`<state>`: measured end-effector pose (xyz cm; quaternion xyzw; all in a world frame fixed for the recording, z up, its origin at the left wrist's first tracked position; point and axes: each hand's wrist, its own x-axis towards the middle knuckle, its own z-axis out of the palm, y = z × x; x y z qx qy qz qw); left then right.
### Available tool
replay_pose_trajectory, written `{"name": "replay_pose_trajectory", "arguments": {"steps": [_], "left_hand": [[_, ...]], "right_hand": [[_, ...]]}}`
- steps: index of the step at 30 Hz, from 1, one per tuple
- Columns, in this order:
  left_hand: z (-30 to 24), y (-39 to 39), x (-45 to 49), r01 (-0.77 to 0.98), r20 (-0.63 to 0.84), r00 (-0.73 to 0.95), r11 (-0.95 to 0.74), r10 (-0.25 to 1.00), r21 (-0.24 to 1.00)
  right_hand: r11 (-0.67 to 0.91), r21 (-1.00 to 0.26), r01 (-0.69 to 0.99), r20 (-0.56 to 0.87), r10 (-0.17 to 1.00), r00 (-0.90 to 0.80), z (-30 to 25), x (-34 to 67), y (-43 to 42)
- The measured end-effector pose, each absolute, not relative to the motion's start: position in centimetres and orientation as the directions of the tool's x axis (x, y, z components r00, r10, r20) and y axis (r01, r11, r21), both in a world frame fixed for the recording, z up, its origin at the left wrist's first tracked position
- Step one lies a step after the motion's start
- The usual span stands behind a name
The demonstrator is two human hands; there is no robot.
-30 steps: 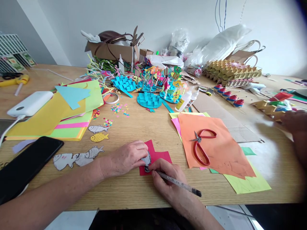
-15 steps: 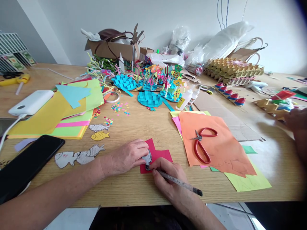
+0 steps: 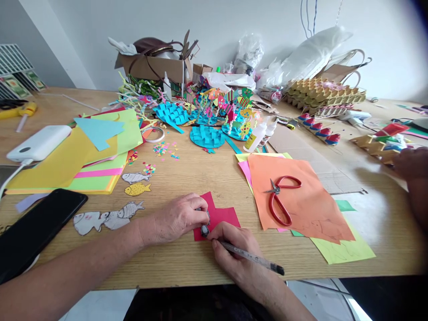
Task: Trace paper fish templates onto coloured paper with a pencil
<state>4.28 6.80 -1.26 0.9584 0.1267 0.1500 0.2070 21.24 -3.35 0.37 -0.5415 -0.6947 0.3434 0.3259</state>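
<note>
My right hand [image 3: 236, 249] is closed around a pen [image 3: 256, 257] with a clear barrel and black end, its tip at the lower part of a small grey paper fish [image 3: 204, 230]. That fish lies on a red sheet of paper [image 3: 222, 218] with a notched corner. With bent fingers, my left hand [image 3: 183, 216] presses the fish against the sheet and covers much of it. Left of this hand are more fish cutouts [image 3: 88, 221], white with drawn lines, and a yellow fish [image 3: 137, 189]. Red-handled scissors [image 3: 281, 200] rest on orange paper [image 3: 301, 178] to the right.
A black phone [image 3: 40, 232], a white power bank [image 3: 38, 142] and stacked coloured paper [image 3: 63, 167] occupy the left side. Glue bottles [image 3: 255, 137] and blue woven paper discs [image 3: 207, 136] stand farther back. At the right edge, another person's hand [image 3: 406, 162] is near an egg-carton piece [image 3: 374, 149].
My left fingers have shifted slightly over the fish, covering more of its middle. The pen has tilted a little with my right hand. The whole view has moved slightly.
</note>
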Motion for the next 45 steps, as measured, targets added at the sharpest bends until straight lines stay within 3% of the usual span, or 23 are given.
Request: {"name": "replay_pose_trajectory", "arguments": {"steps": [12,45], "left_hand": [[-1.4,7.3,4.3,0.127,0.246,0.928,-0.857,0.281,0.500],[-1.9,7.2,4.2,0.121,0.249,0.928,-0.855,0.279,0.505]], "right_hand": [[0.110,-0.848,0.518,0.018,0.984,-0.179,0.6,21.7,-3.5],[0.136,-0.814,0.565,0.116,0.991,-0.070,-0.4,22.2,-3.4]]}}
